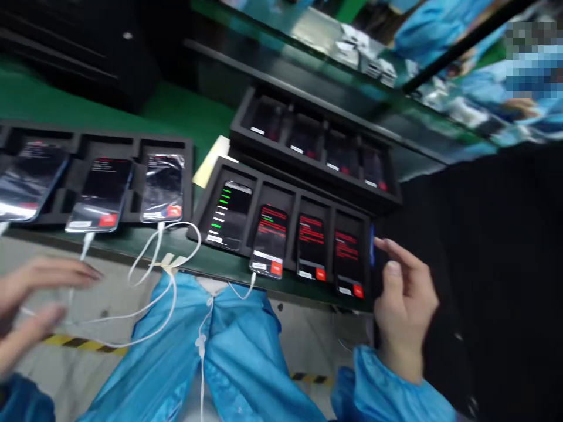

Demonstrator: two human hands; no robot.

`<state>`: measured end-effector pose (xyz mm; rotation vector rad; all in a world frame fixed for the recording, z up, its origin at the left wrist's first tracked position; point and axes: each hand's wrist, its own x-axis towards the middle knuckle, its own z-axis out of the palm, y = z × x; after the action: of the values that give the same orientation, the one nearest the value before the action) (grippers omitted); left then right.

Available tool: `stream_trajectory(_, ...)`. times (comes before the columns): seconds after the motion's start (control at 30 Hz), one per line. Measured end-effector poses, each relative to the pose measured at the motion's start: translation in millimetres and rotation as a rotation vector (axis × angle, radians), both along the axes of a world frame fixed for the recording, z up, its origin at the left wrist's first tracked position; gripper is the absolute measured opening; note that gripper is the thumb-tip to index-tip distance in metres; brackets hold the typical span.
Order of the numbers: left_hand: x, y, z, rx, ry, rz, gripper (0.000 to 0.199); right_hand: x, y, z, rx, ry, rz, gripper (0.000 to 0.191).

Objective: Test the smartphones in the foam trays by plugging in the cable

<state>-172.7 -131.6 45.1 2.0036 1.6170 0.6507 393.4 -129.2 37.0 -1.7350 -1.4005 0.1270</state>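
My left hand [37, 305] hovers at the lower left with thumb and fingers apart, nothing between them, nearest to a cabled phone [102, 190]. My right hand [404, 293] is beside the right end of a black compartment tray [292, 190]; its fingers are partly curled, thumb apart from the index finger, and no object shows in it. Lit phones lie in that tray: one with green and white lines [231, 215], and three with red text, among them the rightmost phone [348, 261]. A white cable [254, 279] is plugged into the phone with red text nearest the middle.
Behind is a second black tray [314, 138] with dark phones. On the left, another tray [188, 176] bears cabled phones. Loose white cables [173, 305] hang over the front edge of the green table [167, 102]. A yellow paper [212, 161] lies between trays. People in blue are beyond a glass ledge.
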Motion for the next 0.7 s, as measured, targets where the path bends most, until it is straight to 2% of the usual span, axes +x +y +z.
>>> stream_trajectory(0.03, 24, 1, -0.3, -0.051, -0.069, -0.17, 0.041, 7, -10, -10.9, -0.001, 0.033, -0.061, 0.042)
stream_trajectory(0.1, 81, 7, -0.7, -0.04, -0.175, -0.583, 0.045, 15, -25, -30.0, -0.018, 0.066, -0.091, 0.044)
stream_trajectory(0.13, 110, 12, -1.6, -0.026, -0.176, -0.64, 0.043, 16, -30, -37.5, -0.03, 0.063, -0.059, 0.043)
stream_trajectory(0.2, 162, 22, -7.1, 0.03, -0.152, -0.632, 0.034, 13, -35, -47.4, -0.057, 0.006, 0.054, 0.038)
stream_trajectory(0.23, 183, 26, -12.1, 0.076, -0.127, -0.588, 0.029, 10, -36, -49.9, -0.064, -0.047, 0.116, 0.035)
stream_trajectory(0.3, 214, 34, -25.0, 0.211, -0.047, -0.513, 0.025, 5, -36, -51.0, -0.059, -0.163, 0.218, 0.032)
stream_trajectory(0.37, 236, 40, -38.1, 0.351, 0.063, -0.486, 0.031, 4, -36, -49.3, -0.036, -0.227, 0.257, 0.032)
stream_trajectory(0.43, 250, 45, -47.3, 0.404, 0.154, -0.519, 0.037, 10, -36, -47.9, -0.015, -0.224, 0.247, 0.033)
stream_trajectory(0.53, 262, 46, -50.2, 0.355, 0.195, -0.552, 0.042, 30, -40, -51.2, 0.023, -0.178, 0.202, 0.033)
stream_trajectory(0.63, 258, 39, -43.4, 0.289, 0.115, -0.439, 0.046, 54, -47, -62.6, 0.091, -0.129, 0.088, 0.033)
stream_trajectory(0.7, 251, 31, -37.0, 0.22, 0.004, -0.31, 0.036, 68, -51, -72.7, 0.138, -0.089, -0.05, 0.033)
